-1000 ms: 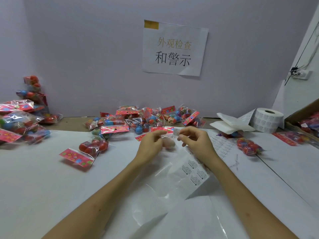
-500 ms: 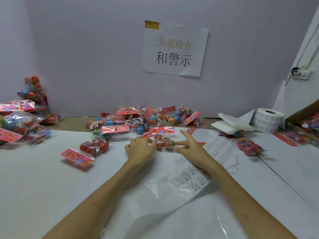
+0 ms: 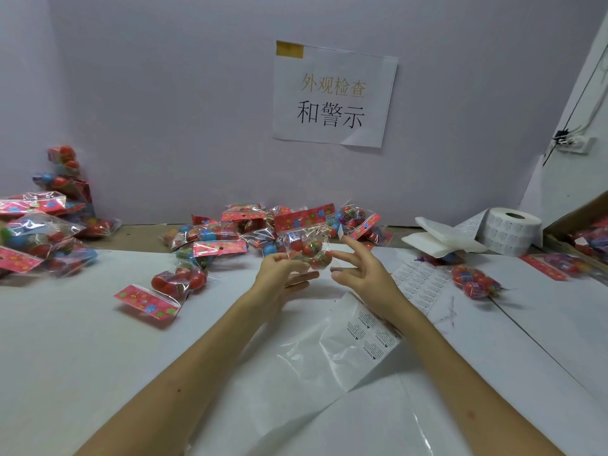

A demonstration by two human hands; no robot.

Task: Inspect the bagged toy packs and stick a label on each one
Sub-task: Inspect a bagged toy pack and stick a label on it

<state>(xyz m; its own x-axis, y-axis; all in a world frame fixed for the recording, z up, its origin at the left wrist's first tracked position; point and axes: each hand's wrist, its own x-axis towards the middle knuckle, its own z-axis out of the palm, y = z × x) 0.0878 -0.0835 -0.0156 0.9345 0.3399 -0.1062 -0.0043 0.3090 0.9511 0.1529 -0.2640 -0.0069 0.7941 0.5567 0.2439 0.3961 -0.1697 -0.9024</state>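
My left hand (image 3: pixel 283 274) holds a clear toy pack (image 3: pixel 309 248) of red balls with a red header card, lifted above the white table (image 3: pixel 82 340) in front of the pile. My right hand (image 3: pixel 362 271) hovers just right of the pack with its fingers spread. A small white label (image 3: pixel 341 231) sticks up at its index fingertip, close to the pack's right edge. A sheet of labels (image 3: pixel 418 284) lies right of that hand. The label roll (image 3: pixel 513 232) stands at the back right.
Packs are heaped at the back centre (image 3: pixel 243 232) and at the left (image 3: pixel 33 232). Single packs lie at the left (image 3: pixel 177 281) and right (image 3: pixel 473 284). A clear printed bag (image 3: pixel 371 334) lies under my right forearm. A cardboard box (image 3: pixel 585 225) is at the far right.
My left hand has taken a pack off the table and raised it. My right hand has lifted off the table, fingers spread, with a label at its fingertip.
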